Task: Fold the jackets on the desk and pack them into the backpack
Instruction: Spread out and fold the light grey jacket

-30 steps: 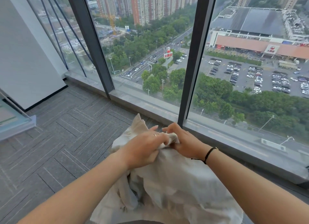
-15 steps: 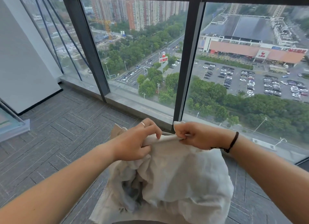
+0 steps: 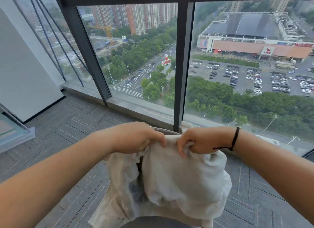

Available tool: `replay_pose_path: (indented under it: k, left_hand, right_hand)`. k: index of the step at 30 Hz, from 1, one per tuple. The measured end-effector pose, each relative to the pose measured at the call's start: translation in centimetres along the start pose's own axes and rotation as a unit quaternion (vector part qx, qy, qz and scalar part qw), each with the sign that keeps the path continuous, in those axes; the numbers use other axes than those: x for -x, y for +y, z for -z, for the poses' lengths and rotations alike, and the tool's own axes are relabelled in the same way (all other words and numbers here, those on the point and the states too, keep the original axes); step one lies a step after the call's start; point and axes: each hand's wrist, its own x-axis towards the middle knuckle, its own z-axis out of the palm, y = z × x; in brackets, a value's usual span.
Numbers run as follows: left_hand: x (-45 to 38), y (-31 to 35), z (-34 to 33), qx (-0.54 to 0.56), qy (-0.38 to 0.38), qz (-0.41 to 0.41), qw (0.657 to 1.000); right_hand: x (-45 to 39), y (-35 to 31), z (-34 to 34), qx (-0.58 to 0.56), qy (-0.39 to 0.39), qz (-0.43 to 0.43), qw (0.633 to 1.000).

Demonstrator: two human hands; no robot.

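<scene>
My left hand (image 3: 137,137) has its fingers curled over the upper edge of the white jacket (image 3: 180,182), bunching the cloth under the knuckles; my right hand (image 3: 198,140) grips the same edge just beside it, fingers hooked down into a fold and thumb tucked under; the two hands sit close together but apart, with a short span of fabric stretched between them; a thin ring (image 3: 150,126) shows on a left finger, and a black cord bracelet (image 3: 235,138) circles the right wrist. From the held edge the jacket hangs crumpled in the air in front of me, above the floor; its right part billows out in pale folds, its left part droops lower and shows a darker inner patch; the hem runs off the bottom edge of my view. A curved dark rim peeks out just behind the hands; I cannot tell what it belongs to. Beneath lies grey carpet tile floor (image 3: 68,131); ahead runs a stone window sill (image 3: 136,107) under tall glass panes split by a dark window post (image 3: 181,66); a white wall (image 3: 22,74) stands at the left edge.
</scene>
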Motion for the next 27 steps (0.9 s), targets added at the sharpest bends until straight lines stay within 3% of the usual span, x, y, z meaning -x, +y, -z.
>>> replay_pose_path:
  k: [4,7,10,14,19,23,27]
  left_hand:
    - [-1.7,1.8,3.2,0.080,0.024,-0.028,0.996]
    - [-4.1,2.9,4.4,0.060,-0.011,-0.006,0.998]
    - [-5.9,3.6,3.8,0.020,-0.039,0.023,0.999]
    - [-6.7,4.6,1.9,-0.084,0.020,0.038,0.995]
    - [-6.5,5.6,-0.2,-0.098,0.095,-0.053,0.989]
    - [-5.0,8.6,0.1,-0.051,0.149,-0.148,0.976]
    - [-3.3,15.2,2.2,-0.038,0.173,-0.272,0.946]
  right_hand:
    - [3.9,1.3,1.9,-0.002,0.171,-0.003,0.985]
    - [6.2,2.3,3.3,-0.001,0.250,-0.015,0.968]
    - [8.1,2.3,2.6,0.008,0.231,-0.051,0.971]
    - [10.5,-0.1,-0.8,0.015,0.159,-0.106,0.981]
    - [14.1,-4.6,-4.9,-0.003,0.189,-0.218,0.958]
    - [18.5,-11.6,-7.3,-0.005,0.266,-0.321,0.909]
    - [24.4,-19.0,-10.3,0.046,0.362,-0.448,0.816]
